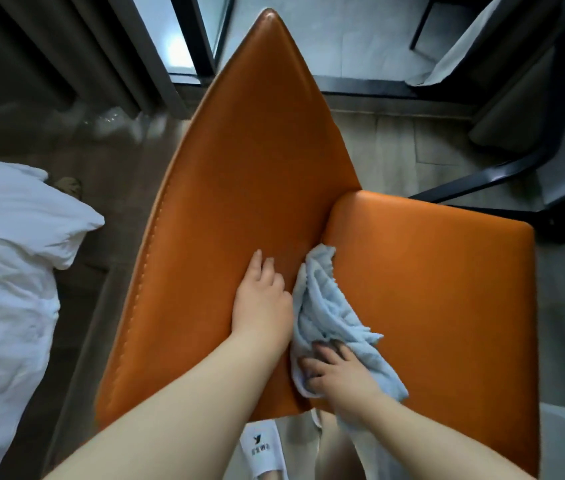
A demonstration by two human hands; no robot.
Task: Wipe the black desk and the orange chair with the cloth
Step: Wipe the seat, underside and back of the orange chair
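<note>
There is one view, from a camera on the person's head. It looks almost straight down and a little forward. It is very near the chair [257,168], which fills the middle of the picture. Both arms come in from the bottom edge. The left hand [262,303] and the right hand [338,374] on the cloth [326,306] sit just below the middle. The lens is wide, so lines bend near the sides. The bed [4,271] shows at the left edge, the floor [395,150] at the right, and a slipper [263,448] at the bottom.
</note>
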